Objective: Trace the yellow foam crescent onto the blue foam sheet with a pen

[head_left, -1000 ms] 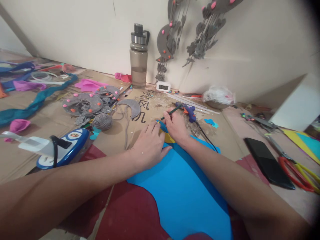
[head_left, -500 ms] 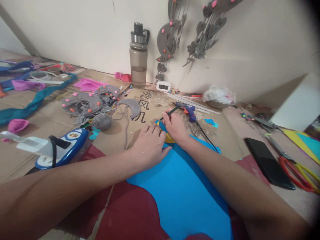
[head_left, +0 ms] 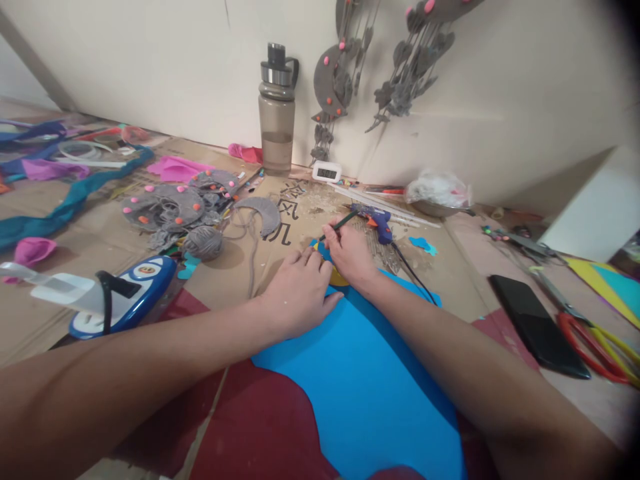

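A dark green pencil [head_left: 345, 219] is pinched in my right hand [head_left: 349, 252], its lower end at the top edge of a blue sheet [head_left: 370, 373]. Beside it my left hand [head_left: 301, 293] lies spread, palm down, on the sheet and on a yellow piece [head_left: 339, 278]. The yellow piece shows only in part between the two hands. Where the pencil tip touches is too small to tell. Dark red sheets [head_left: 255, 427] lie under the blue one.
Behind my hands are a blue glue gun [head_left: 381, 225], a water bottle [head_left: 277, 127] and a small clock [head_left: 327, 172]. Grey yarn [head_left: 203, 243] and felt crescents [head_left: 170, 207] lie left. A phone [head_left: 537, 325] and red-handled scissors [head_left: 590, 347] lie right.
My right hand and the pencil have shifted very slightly to the left. My left hand stays in nearly the same place.
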Tool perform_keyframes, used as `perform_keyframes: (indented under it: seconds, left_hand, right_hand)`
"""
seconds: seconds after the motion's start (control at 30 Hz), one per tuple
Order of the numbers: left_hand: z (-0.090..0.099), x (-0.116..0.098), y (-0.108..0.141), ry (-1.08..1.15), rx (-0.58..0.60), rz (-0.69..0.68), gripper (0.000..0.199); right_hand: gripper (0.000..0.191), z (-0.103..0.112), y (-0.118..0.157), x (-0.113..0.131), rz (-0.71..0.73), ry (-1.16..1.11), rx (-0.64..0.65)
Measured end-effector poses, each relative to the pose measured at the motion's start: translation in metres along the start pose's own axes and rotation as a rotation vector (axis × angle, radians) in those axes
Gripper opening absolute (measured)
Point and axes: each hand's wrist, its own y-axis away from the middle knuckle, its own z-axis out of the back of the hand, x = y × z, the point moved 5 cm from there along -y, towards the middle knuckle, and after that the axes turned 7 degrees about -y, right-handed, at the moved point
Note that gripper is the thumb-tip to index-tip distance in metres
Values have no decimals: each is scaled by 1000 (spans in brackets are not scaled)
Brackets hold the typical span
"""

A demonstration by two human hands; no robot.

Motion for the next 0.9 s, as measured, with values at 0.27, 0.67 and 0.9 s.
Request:
perform_keyframes:
  seconds: [0.27, 0.67, 0.9]
  left_hand:
    - [1, 1, 0, -2, 0, 2, 44]
    - [0, 0, 0, -15, 24, -3, 45]
    - [0, 0, 0, -13, 15, 3, 46]
  right_hand:
    - [23, 0, 0, -1, -26, -4, -11]
    - [24, 0, 1, 1, -18, 9, -13]
    - [25, 0, 0, 1, -34, 30, -10]
